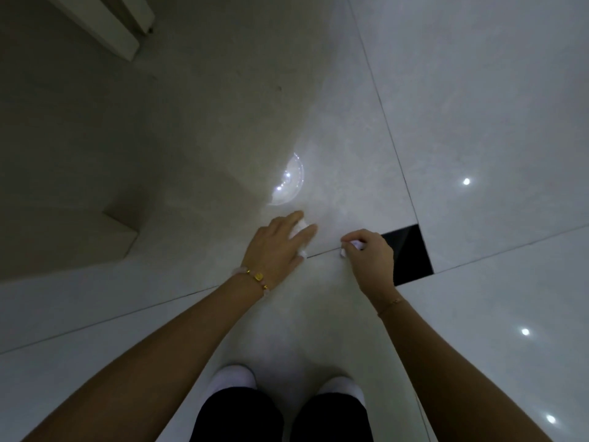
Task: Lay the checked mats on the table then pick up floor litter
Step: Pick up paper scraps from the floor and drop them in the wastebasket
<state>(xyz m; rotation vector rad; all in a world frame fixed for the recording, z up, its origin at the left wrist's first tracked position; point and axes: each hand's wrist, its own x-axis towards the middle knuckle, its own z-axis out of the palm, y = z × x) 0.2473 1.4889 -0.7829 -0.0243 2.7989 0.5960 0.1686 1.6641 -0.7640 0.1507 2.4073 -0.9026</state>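
Note:
Both my arms reach down to the pale tiled floor (318,298). My left hand (280,247) lies over a piece of white paper litter (302,225); its fingers cover most of the piece, and white shows between them and at the thumb. My right hand (369,253) is pinched shut on small white scraps of paper (355,245), one bit sticking out at the fingertips just above a tile joint. The checked mats and the table top are not in view.
A black square inlay tile (411,260) lies right of my right hand. A pale furniture base or step (121,231) stands to the left, and a white frame (108,23) at the top left. My white socks (234,376) and dark trousers are at the bottom.

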